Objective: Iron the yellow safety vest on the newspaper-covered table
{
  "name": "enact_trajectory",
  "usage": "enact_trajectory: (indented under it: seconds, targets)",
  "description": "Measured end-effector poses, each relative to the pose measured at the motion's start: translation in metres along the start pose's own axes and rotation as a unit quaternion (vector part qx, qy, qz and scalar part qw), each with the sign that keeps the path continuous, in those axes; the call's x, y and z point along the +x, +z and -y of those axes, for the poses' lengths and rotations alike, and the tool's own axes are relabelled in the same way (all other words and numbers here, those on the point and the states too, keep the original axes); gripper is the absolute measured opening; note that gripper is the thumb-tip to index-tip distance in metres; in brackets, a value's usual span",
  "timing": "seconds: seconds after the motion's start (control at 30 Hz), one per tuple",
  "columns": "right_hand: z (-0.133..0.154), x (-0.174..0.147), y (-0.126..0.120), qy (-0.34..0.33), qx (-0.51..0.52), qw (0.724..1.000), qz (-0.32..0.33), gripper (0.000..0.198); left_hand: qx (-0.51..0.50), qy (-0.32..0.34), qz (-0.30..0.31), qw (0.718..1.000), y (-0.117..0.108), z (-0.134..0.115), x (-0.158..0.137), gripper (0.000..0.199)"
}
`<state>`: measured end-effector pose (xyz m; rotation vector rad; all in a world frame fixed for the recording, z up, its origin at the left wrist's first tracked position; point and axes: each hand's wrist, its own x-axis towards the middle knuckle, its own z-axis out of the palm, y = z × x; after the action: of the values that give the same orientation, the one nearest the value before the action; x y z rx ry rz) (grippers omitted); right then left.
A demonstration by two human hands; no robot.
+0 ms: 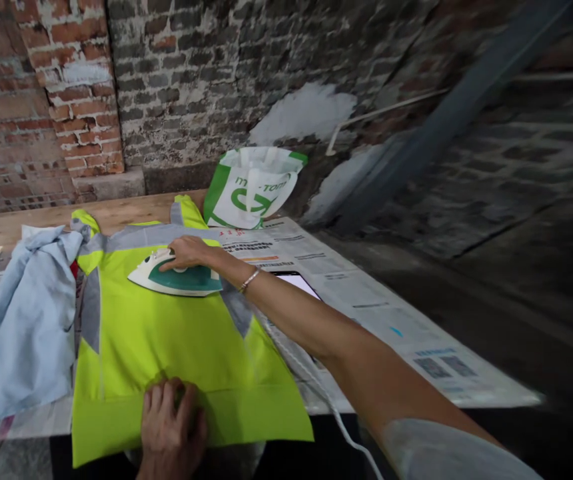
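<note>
A bright yellow-green sweatshirt (166,340) with grey panels lies spread on the table, its hem at the near edge. My right hand (189,252) is closed around the handle of a white and teal clothes iron (186,280). The iron rests on the upper part of the sweatshirt, its tip pointing left. Near the bottom, my left hand (171,420) is on the hem with its fingers bent together against the fabric; its fingertips are partly hidden.
Left of the sweatshirt lies a crumpled light blue cloth (31,320). Newspaper (366,300) covers the table. A phone (296,283) lies partly behind my right forearm. The white cord (326,393) trails off the near edge. A white and green bag (256,187) stands at the back before a brick wall.
</note>
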<state>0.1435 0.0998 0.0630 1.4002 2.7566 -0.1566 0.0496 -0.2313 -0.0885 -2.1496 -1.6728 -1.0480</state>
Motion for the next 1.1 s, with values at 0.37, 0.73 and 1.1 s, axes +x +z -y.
enact_trajectory:
  seconds: [0.37, 0.73, 1.1]
  targets:
    - [0.066, -0.122, -0.002, -0.141, -0.008, 0.988, 0.065, 0.046, -0.08, -0.153, 0.007, 0.985, -0.063, 0.125, 0.078, 0.027]
    - [0.082, -0.12, 0.004, -0.069, -0.019, 0.997, 0.031, 0.049, 0.045, -0.196, 0.088, 0.976, -0.007, 0.207, 0.1, 0.038]
    - [0.051, 0.019, 0.01, 0.052, -0.018, 0.997, -0.048, 0.073, 0.119, -0.178, 0.112, 0.97, -0.002, 0.209, 0.082, 0.045]
